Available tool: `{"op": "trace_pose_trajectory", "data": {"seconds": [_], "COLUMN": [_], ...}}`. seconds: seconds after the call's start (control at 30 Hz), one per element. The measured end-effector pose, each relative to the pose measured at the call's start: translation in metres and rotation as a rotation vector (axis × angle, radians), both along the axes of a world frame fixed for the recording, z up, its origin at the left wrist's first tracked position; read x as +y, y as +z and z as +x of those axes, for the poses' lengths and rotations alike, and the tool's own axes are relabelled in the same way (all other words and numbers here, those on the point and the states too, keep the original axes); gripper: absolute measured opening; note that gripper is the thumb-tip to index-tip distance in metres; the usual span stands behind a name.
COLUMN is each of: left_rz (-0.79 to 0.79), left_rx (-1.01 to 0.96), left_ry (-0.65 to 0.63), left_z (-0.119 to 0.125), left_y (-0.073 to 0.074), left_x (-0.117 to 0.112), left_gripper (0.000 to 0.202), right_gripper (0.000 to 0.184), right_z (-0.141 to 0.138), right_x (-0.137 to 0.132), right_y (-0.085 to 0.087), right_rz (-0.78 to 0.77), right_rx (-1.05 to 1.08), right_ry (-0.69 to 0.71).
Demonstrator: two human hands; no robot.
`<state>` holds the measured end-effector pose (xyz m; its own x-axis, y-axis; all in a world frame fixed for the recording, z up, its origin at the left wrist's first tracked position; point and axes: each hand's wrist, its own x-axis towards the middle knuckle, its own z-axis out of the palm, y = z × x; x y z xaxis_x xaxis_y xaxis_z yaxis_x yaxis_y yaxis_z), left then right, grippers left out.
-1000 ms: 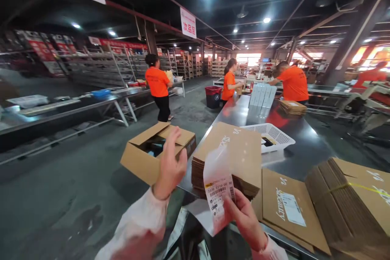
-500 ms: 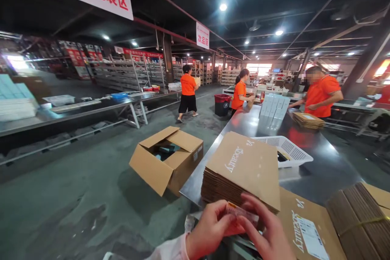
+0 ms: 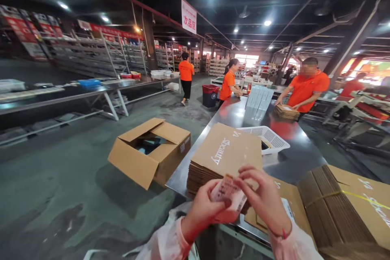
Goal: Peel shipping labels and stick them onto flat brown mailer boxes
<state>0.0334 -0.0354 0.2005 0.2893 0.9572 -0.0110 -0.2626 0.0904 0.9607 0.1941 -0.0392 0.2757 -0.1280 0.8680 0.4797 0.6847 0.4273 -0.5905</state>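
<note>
My left hand [image 3: 201,210] grips a small stack of printed shipping labels [image 3: 229,196], with print and a barcode on the top one. The fingers of my right hand [image 3: 264,196] are bent at the labels' upper right edge, thumb and fingertips pinching there. Just beyond both hands lies a stack of flat cardboard cartons [image 3: 230,146] with white "beauty" lettering, on the corner of a metal table [image 3: 304,142]. Right of my right hand, another flat carton [image 3: 294,195] bears a white label and is partly covered by my forearm.
An open cardboard box [image 3: 170,158] holding dark items stands on the floor to the left. A white plastic basket [image 3: 274,140], strapped bundled cartons [image 3: 332,207] and pale boxes [image 3: 258,97] occupy the table. Co-workers in orange shirts [image 3: 310,91] work farther off.
My view has swung right. The labels have tilted up so their printed face shows, and my right hand has moved onto their upper edge. One co-worker at the table now handles the stacked cardboard.
</note>
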Motion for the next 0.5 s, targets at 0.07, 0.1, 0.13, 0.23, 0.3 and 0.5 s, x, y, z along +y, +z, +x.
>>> {"op": "trace_pose_trajectory", "data": {"seconds": [0.07, 0.1, 0.13, 0.23, 0.3, 0.5], "left_rz": [-0.054, -0.082, -0.108, -0.162, -0.223, -0.267], "left_rx": [0.022, 0.029, 0.023, -0.056, -0.091, -0.12], "left_ry": [-0.139, -0.207, -0.278, -0.356, -0.342, -0.376], "left_z": [-0.006, -0.008, -0.009, -0.012, -0.015, -0.044], "left_y": [-0.002, -0.006, -0.009, -0.02, -0.023, 0.01], "left_x": [0.009, 0.012, 0.014, 0.014, 0.008, -0.028], "left_gripper": [0.05, 0.05, 0.051, 0.053, 0.051, 0.046], "right_gripper": [0.024, 0.025, 0.026, 0.03, 0.032, 0.067], "right_z": [0.011, 0.017, 0.022, 0.031, 0.031, 0.019], "right_x": [0.029, 0.048, 0.069, 0.128, 0.155, 0.168], "right_y": [0.015, 0.021, 0.024, 0.016, 0.0, -0.033], "right_rz": [0.055, 0.062, 0.035, -0.15, -0.238, -0.259], "right_rx": [-0.006, -0.014, -0.041, -0.188, -0.264, -0.56], "right_ry": [-0.01, -0.025, -0.053, -0.173, -0.244, -0.138]}}
